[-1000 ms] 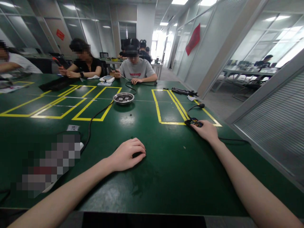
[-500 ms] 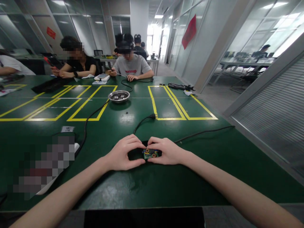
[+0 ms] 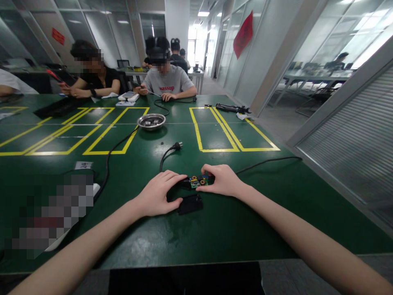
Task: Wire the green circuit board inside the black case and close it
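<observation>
A small green circuit board (image 3: 195, 182) with ring-shaped coils sits between the thumb and fingers of my right hand (image 3: 225, 180). Black parts adjoin the board at both ends, partly covered by my fingers. My left hand (image 3: 161, 192) is spread apart at the left. Its fingertips reach the dark part beside the board. The left thumb tip is at the edge of a flat black cover (image 3: 190, 204) that lies on the table just below the board. A black power plug (image 3: 176, 146) on a short cord lies beyond my left hand.
A metal bowl (image 3: 151, 122) with small metal parts stands further back on the green table (image 3: 215, 233). A blurred-out white-edged object (image 3: 61, 217) lies at the left. Yellow tape outlines mark the table. A black tripod-like item (image 3: 231, 108) is at the far side, where people sit.
The circuit board has shifted slightly away from me in my right hand. My left hand has parted from it, and the black cover now shows below. The plug has moved left and turned.
</observation>
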Demonstrator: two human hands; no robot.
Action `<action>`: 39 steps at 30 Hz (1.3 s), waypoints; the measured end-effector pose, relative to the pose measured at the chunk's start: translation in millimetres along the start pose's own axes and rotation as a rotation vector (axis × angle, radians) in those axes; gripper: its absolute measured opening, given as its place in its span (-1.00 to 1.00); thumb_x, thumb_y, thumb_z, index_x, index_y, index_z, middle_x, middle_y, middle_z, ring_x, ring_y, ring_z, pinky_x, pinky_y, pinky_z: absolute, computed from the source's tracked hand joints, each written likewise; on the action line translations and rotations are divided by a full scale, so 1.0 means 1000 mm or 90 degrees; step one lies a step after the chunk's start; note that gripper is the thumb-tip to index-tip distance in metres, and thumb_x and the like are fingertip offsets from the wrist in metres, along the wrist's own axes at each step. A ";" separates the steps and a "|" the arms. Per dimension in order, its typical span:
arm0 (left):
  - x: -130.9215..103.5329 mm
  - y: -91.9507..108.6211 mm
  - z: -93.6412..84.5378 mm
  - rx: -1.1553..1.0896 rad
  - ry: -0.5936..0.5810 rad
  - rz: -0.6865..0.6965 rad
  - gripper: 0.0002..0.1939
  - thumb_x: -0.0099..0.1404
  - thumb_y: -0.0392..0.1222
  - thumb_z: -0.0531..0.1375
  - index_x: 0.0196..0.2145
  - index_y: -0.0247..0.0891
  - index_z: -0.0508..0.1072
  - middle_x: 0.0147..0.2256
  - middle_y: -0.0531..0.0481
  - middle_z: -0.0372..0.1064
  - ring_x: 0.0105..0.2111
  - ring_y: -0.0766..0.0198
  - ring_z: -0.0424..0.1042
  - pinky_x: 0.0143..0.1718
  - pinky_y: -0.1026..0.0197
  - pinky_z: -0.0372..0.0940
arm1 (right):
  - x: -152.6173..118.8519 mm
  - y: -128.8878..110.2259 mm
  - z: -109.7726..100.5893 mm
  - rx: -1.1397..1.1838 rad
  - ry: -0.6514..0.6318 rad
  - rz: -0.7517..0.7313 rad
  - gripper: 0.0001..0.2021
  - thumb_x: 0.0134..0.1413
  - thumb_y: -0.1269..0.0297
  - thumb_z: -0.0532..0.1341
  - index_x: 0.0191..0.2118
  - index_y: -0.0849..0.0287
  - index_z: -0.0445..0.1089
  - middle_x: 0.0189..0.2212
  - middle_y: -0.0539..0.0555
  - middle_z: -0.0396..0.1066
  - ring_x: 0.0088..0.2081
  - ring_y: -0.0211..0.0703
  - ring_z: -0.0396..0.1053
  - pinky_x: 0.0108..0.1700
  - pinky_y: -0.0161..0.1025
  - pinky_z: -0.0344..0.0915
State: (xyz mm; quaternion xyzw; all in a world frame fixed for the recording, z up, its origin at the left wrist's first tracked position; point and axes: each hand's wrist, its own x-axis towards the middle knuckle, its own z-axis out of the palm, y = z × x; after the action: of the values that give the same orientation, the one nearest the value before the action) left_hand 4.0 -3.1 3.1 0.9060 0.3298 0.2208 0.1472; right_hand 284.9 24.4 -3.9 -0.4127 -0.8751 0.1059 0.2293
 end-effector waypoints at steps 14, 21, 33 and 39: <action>0.001 -0.015 -0.002 -0.081 -0.014 0.023 -0.39 0.19 -0.18 0.38 0.19 -0.19 0.39 0.10 -0.20 0.41 0.10 0.00 0.45 0.16 -0.02 0.41 | 0.004 -0.012 0.018 0.158 0.007 -0.099 -0.76 0.23 0.09 0.38 -0.18 0.18 0.57 -0.31 0.08 0.47 -0.30 -0.14 0.47 -0.23 -0.24 0.38; 0.004 -0.014 0.000 -0.015 -0.014 0.025 -0.46 0.23 -0.13 0.35 0.15 -0.26 0.44 -0.02 -0.21 0.42 0.01 -0.01 0.45 0.06 -0.01 0.45 | 0.001 -0.018 0.025 0.121 0.023 -0.102 -0.74 0.14 0.08 0.44 -0.19 0.17 0.59 -0.28 0.07 0.43 -0.31 -0.15 0.45 -0.25 -0.23 0.38; 0.006 -0.023 0.003 0.015 -0.006 0.057 -0.44 0.27 -0.08 0.33 0.19 -0.26 0.43 0.10 -0.26 0.40 0.17 -0.10 0.38 0.22 -0.14 0.35 | 0.007 -0.024 0.030 0.131 0.016 -0.034 -0.76 0.09 0.14 0.48 -0.21 0.17 0.57 -0.27 0.04 0.43 -0.30 -0.17 0.45 -0.23 -0.24 0.35; 0.005 -0.019 -0.005 -0.010 0.056 0.047 -0.64 0.36 -0.11 0.25 0.07 -0.24 0.48 0.03 -0.22 0.42 0.09 0.00 0.41 0.13 -0.04 0.39 | 0.008 -0.023 0.033 0.133 0.039 -0.024 -0.77 0.07 0.16 0.50 -0.24 0.17 0.56 -0.28 0.03 0.44 -0.31 -0.19 0.46 -0.25 -0.26 0.35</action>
State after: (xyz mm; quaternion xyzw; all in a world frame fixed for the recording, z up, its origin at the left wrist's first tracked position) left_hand -4.7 14.7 1.3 0.9058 0.3003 0.2686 0.1313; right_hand 249.0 16.3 -21.5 -0.3734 -0.8594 0.1794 0.2997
